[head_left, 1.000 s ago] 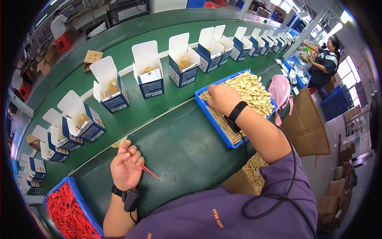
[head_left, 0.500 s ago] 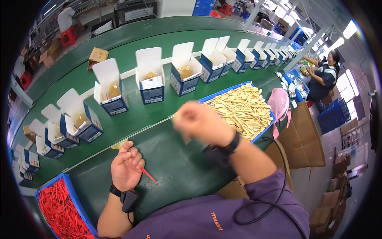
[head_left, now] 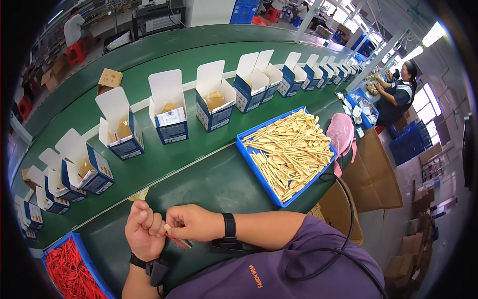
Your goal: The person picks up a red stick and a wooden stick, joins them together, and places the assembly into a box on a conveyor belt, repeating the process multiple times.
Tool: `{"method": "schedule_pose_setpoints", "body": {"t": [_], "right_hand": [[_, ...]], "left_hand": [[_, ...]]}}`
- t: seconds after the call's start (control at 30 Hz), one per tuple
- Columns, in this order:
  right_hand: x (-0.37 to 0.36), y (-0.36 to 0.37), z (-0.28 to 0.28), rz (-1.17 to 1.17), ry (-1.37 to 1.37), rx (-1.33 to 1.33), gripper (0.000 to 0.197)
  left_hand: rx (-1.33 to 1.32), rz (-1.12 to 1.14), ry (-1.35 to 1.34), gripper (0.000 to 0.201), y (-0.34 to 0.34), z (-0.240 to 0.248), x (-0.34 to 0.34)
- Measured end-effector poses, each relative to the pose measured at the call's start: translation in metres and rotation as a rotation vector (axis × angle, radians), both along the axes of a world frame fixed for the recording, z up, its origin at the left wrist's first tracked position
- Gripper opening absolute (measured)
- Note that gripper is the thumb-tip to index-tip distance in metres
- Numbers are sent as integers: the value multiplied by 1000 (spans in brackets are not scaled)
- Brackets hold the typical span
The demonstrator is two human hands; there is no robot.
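Note:
My left hand [head_left: 143,233] is closed, and thin red sticks [head_left: 175,241] poke out from it toward my body. My right hand [head_left: 193,222] meets it over the dark green work surface, its fingers pinched on a small pale wooden stick [head_left: 167,227] with a flat end. The finger ends partly hide both pieces. To the right, a blue tray [head_left: 259,187] holds a heap of pale wooden sticks [head_left: 294,154]. At the lower left, another blue tray [head_left: 89,256] is full of red sticks [head_left: 74,274].
Open blue-and-white boxes [head_left: 169,124] with tan contents stand in a row along the green conveyor [head_left: 149,174]. A pink mesh bag [head_left: 340,133] lies beside the wooden-stick tray. A black cable [head_left: 351,224] crosses my purple sleeve. A co-worker [head_left: 398,97] stands at the far right.
My right hand has come from beside the wooden-stick tray, left and toward my body, to meet my left hand. The left hand has lowered slightly. The view has shifted a little.

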State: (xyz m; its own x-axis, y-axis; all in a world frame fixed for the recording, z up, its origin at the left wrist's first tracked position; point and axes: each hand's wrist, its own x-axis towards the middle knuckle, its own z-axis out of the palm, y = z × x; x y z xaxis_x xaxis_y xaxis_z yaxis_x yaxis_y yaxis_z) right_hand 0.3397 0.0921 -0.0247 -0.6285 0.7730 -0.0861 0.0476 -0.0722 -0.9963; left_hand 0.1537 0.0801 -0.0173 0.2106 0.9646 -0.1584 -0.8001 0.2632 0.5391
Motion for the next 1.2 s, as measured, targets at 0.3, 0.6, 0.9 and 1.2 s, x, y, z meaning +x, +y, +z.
{"method": "schedule_pose_setpoints", "body": {"t": [0.3,0.6,0.9,1.2], "right_hand": [[-50,-26,19,13,115,-299,17],[-147,-44,-3,-153,231,-303,18],[-155,-40,-16,-279,385,-278,16],[-144,-27,-22,-359,352,-299,11]], "left_hand": [[-62,199,-1,11,-31,34,-37],[23,267,-30,13,-33,4,-176],[111,-23,698,23,-54,-14,-141],[477,134,1277,22,-50,-1,-129]]}}
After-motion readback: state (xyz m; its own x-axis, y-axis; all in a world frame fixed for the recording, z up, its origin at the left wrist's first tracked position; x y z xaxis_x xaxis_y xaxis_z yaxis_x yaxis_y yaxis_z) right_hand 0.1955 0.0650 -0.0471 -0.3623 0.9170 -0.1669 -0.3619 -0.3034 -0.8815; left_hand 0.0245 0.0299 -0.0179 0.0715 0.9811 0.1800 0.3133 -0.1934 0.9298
